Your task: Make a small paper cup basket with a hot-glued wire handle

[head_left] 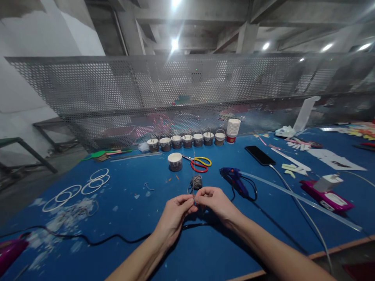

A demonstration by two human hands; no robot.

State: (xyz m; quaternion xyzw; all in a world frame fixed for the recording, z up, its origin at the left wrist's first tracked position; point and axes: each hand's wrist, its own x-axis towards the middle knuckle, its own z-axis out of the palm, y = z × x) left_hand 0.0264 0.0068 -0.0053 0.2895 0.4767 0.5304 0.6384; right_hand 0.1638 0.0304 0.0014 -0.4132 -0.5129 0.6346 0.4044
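Blue surface (123, 207), perforated metal screen (117, 89) behind. Left hand (179, 207) and right hand (216, 201) close together, fingertips of both pinching thin strand (193, 171), which rises upright between them. Grey yarn bundle (197, 182) just beyond hands. Single grey-wrapped cup (175, 164) and scissors (197, 159) with red and yellow handles farther back; blue glue gun (236, 180) to right. Row of similar cups (187, 142) stands near screen.

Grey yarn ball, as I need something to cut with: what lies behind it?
Behind the yarn ball lie red-and-yellow-handled scissors. The tabletop it covers cannot be seen.
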